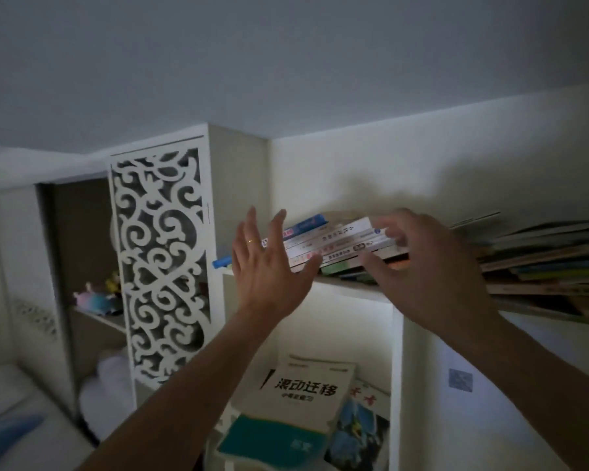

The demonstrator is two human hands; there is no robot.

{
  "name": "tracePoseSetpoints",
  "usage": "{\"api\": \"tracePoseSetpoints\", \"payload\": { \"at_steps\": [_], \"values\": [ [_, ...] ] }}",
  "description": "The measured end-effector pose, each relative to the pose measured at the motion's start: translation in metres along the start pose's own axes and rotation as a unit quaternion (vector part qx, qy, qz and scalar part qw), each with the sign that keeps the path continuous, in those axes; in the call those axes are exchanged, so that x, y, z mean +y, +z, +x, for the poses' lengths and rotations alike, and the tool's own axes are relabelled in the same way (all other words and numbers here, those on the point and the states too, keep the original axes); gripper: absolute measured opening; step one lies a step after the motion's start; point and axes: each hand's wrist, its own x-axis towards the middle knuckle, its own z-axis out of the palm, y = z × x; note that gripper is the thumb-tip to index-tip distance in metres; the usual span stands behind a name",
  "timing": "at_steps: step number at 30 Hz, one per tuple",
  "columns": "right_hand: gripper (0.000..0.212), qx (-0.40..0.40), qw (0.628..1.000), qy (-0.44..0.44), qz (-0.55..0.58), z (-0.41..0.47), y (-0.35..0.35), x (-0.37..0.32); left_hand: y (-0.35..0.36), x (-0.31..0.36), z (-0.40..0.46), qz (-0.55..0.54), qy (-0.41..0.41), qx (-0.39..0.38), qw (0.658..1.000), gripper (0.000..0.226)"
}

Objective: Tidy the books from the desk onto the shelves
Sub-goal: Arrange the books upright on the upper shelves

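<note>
Reference landmark: the upper shelf board (351, 288).

Below this board, nearest to me, a lower compartment holds a white workbook with black title characters (306, 392), a teal book (269, 440) leaning in front of it, and a blue-covered book (357, 426) to its right. These lie loosely and askew.

At the board's front edge, my left hand (269, 266) is open, fingers straight and spread, thumb tip touching or nearly touching the left end of the book stack (340, 246). It holds nothing. I judge it serves as a stop against sideways slip. My right hand (419, 263) is also open, fingers loosely bent, covering the right end of the stack; motion blur hides whether the fingertips make contact. I judge the two hands are bracketing the stack to square it.

The stack lies flat on the board, spines toward me, tilted slightly, with white, blue and green covers staggered. A blue pen-like object (222, 262) lies on the board left of the stack.

Right of the stack on the same level, a larger pile of flat books (541, 266) rests untidily. Left of the board stands a white fretwork door panel (162, 263).
</note>
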Motion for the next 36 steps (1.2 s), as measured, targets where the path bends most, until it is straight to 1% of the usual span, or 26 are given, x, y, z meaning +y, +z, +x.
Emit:
{"api": "tracePoseSetpoints", "payload": {
  "at_steps": [2, 4, 6, 8, 10, 12, 14, 16, 18, 21, 23, 24, 25, 26, 28, 29, 31, 33, 35, 36],
  "values": [
    [0.053, 0.010, 0.998, -0.028, -0.054, 0.027, 0.015, -0.002, -0.001, -0.025, 0.022, 0.024, 0.002, -0.014, 1.000, 0.095],
    [0.071, 0.013, 0.995, -0.043, -0.093, 0.050, 0.032, -0.001, 0.007, -0.046, 0.041, 0.045, 0.012, -0.034, 0.998, 0.096],
    [0.087, -0.005, 0.988, -0.065, -0.142, 0.068, 0.052, 0.004, 0.020, -0.062, 0.055, 0.067, 0.036, -0.066, 0.995, 0.090],
    [0.093, -0.053, 0.976, -0.079, -0.198, 0.079, 0.075, 0.013, 0.035, -0.076, 0.066, 0.057, 0.075, -0.106, 0.990, 0.076],
    [0.085, -0.080, 0.952, -0.096, -0.281, 0.084, 0.094, 0.021, 0.045, -0.089, 0.073, 0.033, 0.116, -0.118, 0.986, 0.065],
    [0.075, -0.050, 0.940, -0.106, -0.320, 0.085, 0.104, 0.027, 0.050, -0.101, 0.079, 0.024, 0.151, -0.107, 0.982, 0.064],
    [0.072, -0.021, 0.938, -0.121, -0.323, 0.087, 0.107, 0.031, 0.049, -0.108, 0.087, 0.015, 0.166, -0.117, 0.979, 0.063],
    [0.073, -0.015, 0.935, -0.132, -0.330, 0.089, 0.107, 0.034, 0.047, -0.118, 0.096, 0.009, 0.161, -0.145, 0.976, 0.066],
    [0.067, -0.020, 0.932, -0.135, -0.335, 0.092, 0.106, 0.036, 0.047, -0.129, 0.101, 0.015, 0.162, -0.158, 0.974, 0.075],
    [0.057, -0.039, 0.934, -0.128, -0.331, 0.096, 0.102, 0.034, 0.050, -0.139, 0.102, 0.036, 0.175, -0.148, 0.973, 0.076],
    [0.057, -0.040, 0.937, -0.124, -0.325, 0.097, 0.101, 0.031, 0.052, -0.140, 0.104, 0.058, 0.192, -0.131, 0.971, 0.076],
    [0.060, -0.025, 0.940, -0.113, -0.322, 0.097, 0.101, 0.030, 0.053, -0.140, 0.105, 0.073, 0.201, -0.117, 0.970, 0.077],
    [0.067, 0.003, 0.945, -0.092, -0.314, 0.099, 0.102, 0.028, 0.053, -0.139, 0.106, 0.080, 0.208, -0.101, 0.970, 0.075],
    [0.078, 0.036, 0.954, -0.058, -0.292, 0.103, 0.104, 0.025, 0.053, -0.137, 0.109, 0.074, 0.212, -0.082, 0.971, 0.073],
    [0.100, 0.078, 0.974, 0.031, -0.210, 0.119, 0.110, 0.014, 0.052, -0.133, 0.114, 0.041, 0.201, -0.041, 0.978, 0.069],
    [0.104, 0.085, 0.981, 0.060, -0.166, 0.131, 0.115, 0.007, 0.052, -0.131, 0.116, 0.033, 0.190, -0.018, 0.981, 0.067],
    [0.103, 0.069, 0.991, 0.078, -0.084, 0.160, 0.130, -0.004, 0.054, -0.129, 0.118, 0.033, 0.160, 0.032, 0.986, 0.065],
    [0.107, 0.024, 0.996, 0.090, 0.014, 0.192, 0.138, -0.014, 0.057, -0.126, 0.118, 0.026, 0.122, 0.072, 0.990, 0.064],
    [0.112, -0.019, 0.991, 0.084, 0.103, 0.216, 0.139, -0.023, 0.059, -0.125, 0.119, -0.006, 0.073, 0.097, 0.993, 0.063],
    [0.111, -0.031, 0.988, 0.072, 0.136, 0.224, 0.139, -0.028, 0.059, -0.125, 0.119, -0.025, 0.048, 0.111, 0.992, 0.063]
  ]
}}
